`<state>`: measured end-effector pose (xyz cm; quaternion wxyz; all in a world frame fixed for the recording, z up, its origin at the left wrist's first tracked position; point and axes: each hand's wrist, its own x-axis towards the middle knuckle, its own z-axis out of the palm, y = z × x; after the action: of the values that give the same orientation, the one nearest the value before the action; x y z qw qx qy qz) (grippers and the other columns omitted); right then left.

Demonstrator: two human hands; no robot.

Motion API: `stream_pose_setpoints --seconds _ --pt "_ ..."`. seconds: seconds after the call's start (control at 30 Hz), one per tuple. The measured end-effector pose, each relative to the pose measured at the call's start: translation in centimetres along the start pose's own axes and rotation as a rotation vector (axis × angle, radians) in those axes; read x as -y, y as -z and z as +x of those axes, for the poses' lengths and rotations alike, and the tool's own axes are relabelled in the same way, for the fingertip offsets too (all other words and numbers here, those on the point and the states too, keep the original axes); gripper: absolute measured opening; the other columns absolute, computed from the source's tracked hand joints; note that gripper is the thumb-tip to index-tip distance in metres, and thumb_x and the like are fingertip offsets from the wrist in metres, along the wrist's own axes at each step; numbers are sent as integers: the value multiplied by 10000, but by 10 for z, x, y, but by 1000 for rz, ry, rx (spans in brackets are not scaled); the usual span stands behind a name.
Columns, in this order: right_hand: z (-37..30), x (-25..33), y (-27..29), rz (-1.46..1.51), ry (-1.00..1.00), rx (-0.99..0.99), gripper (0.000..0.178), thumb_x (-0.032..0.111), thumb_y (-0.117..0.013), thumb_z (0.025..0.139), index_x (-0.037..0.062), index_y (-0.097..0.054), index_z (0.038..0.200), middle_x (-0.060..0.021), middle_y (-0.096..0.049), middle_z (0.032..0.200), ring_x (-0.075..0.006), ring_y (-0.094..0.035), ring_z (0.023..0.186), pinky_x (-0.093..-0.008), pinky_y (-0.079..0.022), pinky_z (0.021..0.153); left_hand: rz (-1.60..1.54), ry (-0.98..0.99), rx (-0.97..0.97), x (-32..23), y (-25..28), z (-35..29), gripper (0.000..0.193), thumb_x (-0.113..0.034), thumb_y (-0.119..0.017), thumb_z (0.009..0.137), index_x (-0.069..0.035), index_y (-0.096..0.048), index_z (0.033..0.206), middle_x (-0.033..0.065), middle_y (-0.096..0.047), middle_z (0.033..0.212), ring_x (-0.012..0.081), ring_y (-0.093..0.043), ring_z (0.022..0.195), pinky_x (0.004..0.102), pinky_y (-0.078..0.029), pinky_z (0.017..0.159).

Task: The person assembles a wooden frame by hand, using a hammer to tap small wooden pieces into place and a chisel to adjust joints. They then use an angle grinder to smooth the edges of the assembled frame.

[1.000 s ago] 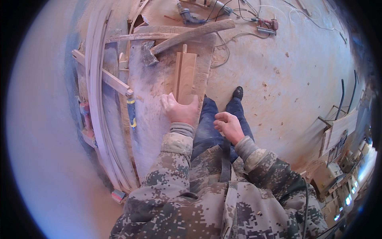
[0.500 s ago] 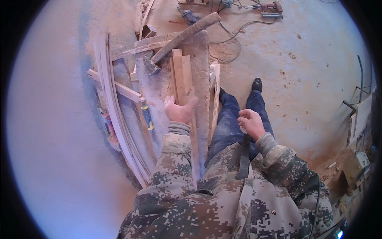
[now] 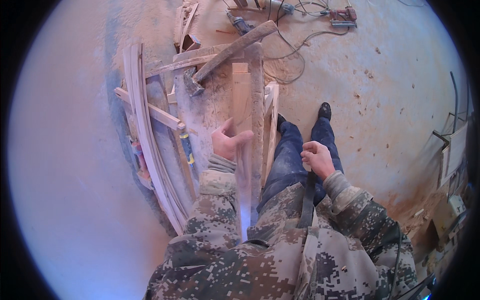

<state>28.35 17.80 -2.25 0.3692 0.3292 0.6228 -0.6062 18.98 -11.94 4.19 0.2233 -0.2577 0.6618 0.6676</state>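
A long pale wooden strip (image 3: 242,102) lies lengthwise on the dusty workbench board (image 3: 212,107), its far end cut to a narrower step. My left hand (image 3: 229,142) is at the strip's left side. Its thumb reaches over the wood while the fingers point away, spread apart. My right hand (image 3: 318,159) is above my thighs with its fingers curled together, close to the upper end of a dark strap (image 3: 308,197). Whatever is between those fingers is too small to make out. Beyond the strip lies an axe (image 3: 235,49) with a long wooden handle.
Thin wooden strips (image 3: 145,135) run along the bench's left side, beside a blue and yellow-handled tool (image 3: 186,148). A short batten (image 3: 162,116) crosses there. Power tools, including a red one (image 3: 343,16), lie on the floor with cables. Panels (image 3: 454,150) stand at right.
The wooden strip has shifted right and turned, so a single wide face shows where several edges showed before. My left thumb has moved across it. The right hand has hardly moved.
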Motion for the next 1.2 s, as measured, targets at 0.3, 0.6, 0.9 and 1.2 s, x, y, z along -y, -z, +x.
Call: stream_pose_setpoints --seconds 0.3,0.6,0.9,1.2 --pt "6 1 -14 -40 58 66 292 36 -672 913 -80 -698 1180 -142 -762 981 -181 -727 797 -318 -592 755 -315 80 44 11 11 -2 619 -108 -820 860 90 -604 1406 133 -711 1300 231 -689 1166 358 -534 1048" --pt "-15 72 -81 -109 321 360 480 237 -760 881 -56 -652 1246 -201 -746 1063 -281 -731 989 -386 -578 893 -609 208 183 18 24 -7 609 -292 -791 948 72 -602 1398 161 -711 1296 285 -700 1168 417 -563 1035" --pt "-22 94 -102 -203 272 350 587 300 -791 850 -81 -627 1265 -216 -732 1082 -311 -721 997 -394 -575 900 -396 127 14 19 18 0 700 -244 -841 910 109 -548 1440 212 -696 1315 306 -694 1189 443 -552 1051" --pt "-12 82 -112 -128 239 352 492 257 -766 890 -76 -653 1235 -188 -758 1096 -255 -735 1014 -374 -582 890 232 -93 -271 19 -16 1 856 -179 -903 824 177 -471 1471 234 -703 1232 250 -686 1103 335 -555 952"
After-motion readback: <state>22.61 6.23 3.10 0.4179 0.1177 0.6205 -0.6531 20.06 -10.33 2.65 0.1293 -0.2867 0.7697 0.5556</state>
